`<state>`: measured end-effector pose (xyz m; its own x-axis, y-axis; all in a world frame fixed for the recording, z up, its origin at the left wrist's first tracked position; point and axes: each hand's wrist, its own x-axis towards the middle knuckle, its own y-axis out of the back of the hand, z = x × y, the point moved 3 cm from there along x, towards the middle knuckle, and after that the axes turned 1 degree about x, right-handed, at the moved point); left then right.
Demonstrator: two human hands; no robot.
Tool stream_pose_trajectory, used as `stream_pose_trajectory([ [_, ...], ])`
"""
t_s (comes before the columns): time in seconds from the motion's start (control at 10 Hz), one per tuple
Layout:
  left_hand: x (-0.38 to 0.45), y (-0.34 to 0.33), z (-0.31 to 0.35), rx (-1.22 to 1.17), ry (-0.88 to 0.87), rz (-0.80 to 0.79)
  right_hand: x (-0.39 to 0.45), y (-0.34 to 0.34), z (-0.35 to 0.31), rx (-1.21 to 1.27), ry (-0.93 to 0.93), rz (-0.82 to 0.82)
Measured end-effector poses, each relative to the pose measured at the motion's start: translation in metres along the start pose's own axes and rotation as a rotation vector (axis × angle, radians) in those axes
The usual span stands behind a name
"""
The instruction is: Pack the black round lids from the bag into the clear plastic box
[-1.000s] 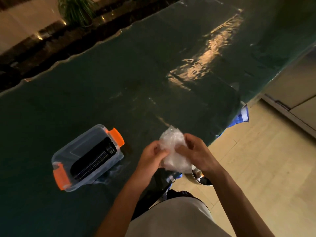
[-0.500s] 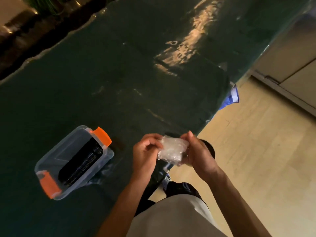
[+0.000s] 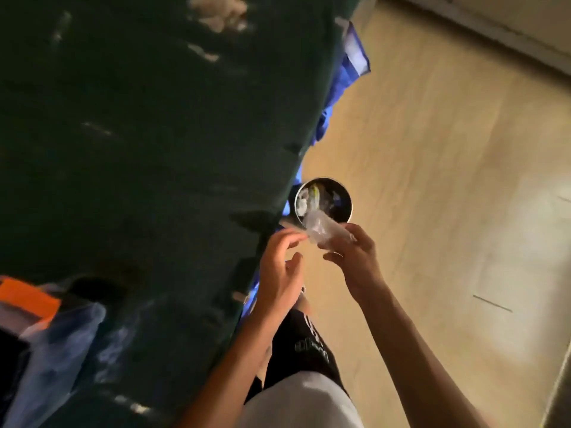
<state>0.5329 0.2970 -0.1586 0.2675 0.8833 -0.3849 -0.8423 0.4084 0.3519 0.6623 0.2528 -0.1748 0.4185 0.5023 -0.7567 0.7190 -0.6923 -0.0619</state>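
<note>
R hand (image 3: 352,257) pinches the crumpled clear bag (image 3: 326,231) w/ fingertips, just above a metal bin (image 3: 323,200) on the floor. L hand (image 3: 281,270) open, beside the bag, empty. Bag looks light, limp, slippery; best held bunched. Clear plastic box (image 3: 27,307) sits well left of L hand.

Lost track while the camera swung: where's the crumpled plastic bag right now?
In the right hand, the plastic bag is over the floor just off the table edge, above the round bin.

Bare forearms, white shirt (image 3: 301,400), black printed trousers (image 3: 296,344).
</note>
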Motion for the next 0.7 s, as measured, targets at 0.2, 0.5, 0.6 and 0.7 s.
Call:
stream_pose_trajectory([
  [0.2, 0.064, -0.079, -0.068, 0.034, 0.287, -0.02, 0.102, 0.033, 0.066, -0.059, -0.019, 0.255],
  [0.5, 0.087, -0.136, -0.175, -0.139, 0.578, 0.101, 0.304, 0.074, 0.15, -0.393, -0.102, 0.436],
  [0.6, 0.087, -0.146, -0.202, -0.099, 0.654, 0.144, 0.342, 0.074, 0.172, -0.36, -0.172, 0.402],
  [0.7, 0.08, -0.145, -0.213, -0.015, 0.648, 0.08, 0.339, 0.065, 0.191, -0.341, -0.186, 0.351],
])
